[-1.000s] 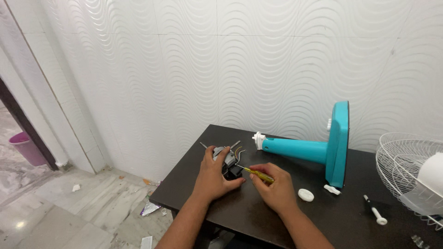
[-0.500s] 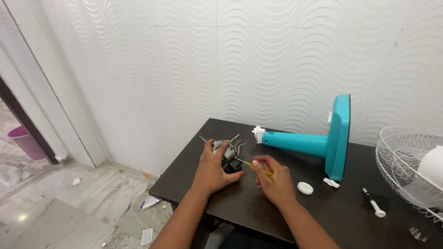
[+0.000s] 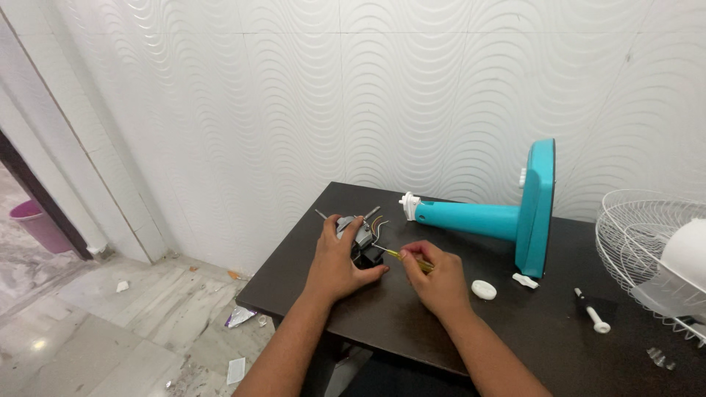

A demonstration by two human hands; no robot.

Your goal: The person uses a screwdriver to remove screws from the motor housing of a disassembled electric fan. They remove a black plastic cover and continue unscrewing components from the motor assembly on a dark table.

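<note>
While the view had shifted a little over the last second, the left hand (image 3: 340,257) stayed clamped over the small motor (image 3: 360,237) near the desk's (image 3: 412,323) far-left edge, and the right hand's (image 3: 437,276) fingers kept gripping the yellow-handled screwdriver (image 3: 409,258), tip at the motor.

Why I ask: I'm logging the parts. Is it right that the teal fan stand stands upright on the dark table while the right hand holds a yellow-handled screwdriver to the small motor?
Not quite. In the head view the teal fan stand lies on its side on the dark table, not upright. The right hand does hold the yellow-handled screwdriver to the small motor.
</note>
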